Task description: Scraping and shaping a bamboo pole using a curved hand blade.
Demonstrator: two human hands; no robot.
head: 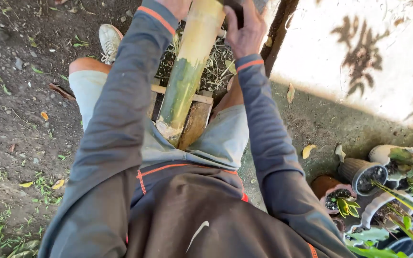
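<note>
Overhead, right hand (244, 31) fingers grip a dark tool (235, 9); left hand (175, 5) fingers unseen beside bamboo (190, 62)

bamboo pole (187, 71): smooth, waxy | stool (198, 119): rough wood | ground (20, 95): matt dirt

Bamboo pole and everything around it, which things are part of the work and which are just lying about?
In use: thick green-yellow bamboo pole, dark tool handle in right hand, left hand, low wooden seat.
Lying about: potted plants, dry fallen leaves.
</note>
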